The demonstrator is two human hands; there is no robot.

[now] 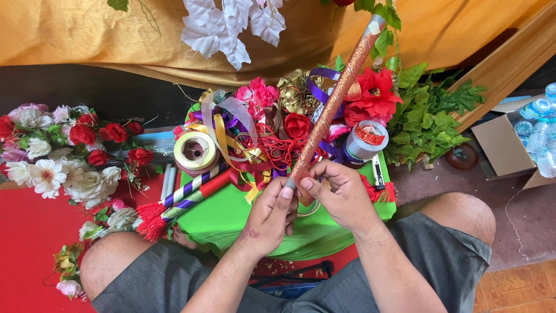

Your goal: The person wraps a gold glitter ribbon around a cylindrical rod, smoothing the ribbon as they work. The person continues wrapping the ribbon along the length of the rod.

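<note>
Knees in grey shorts [440, 255] frame a person seated on the floor, both hands pinched together on the lower end of a long stick [333, 101] wrapped in glittery orange-copper ribbon. Left hand [269, 217] and right hand [341, 194] each clamp thumb and fingers on the stick's base, which rises slantwise over a green tray [231, 217] heaped with ribbons. Wrapping appears nearly finished: glitter covers the stick almost to its pale top end, and only the bottom end under the fingers looks left to secure. Two striped, tasselled sticks [185, 197] lie done at the tray's left edge beside a round cream roll of tape [195, 150]. A silver spool with a red round label [366, 139] stands right of the stick. Artificial flowers [63, 150] lie on the red mat, and an open cardboard box of water bottles [536, 133] sits at far right.
</note>
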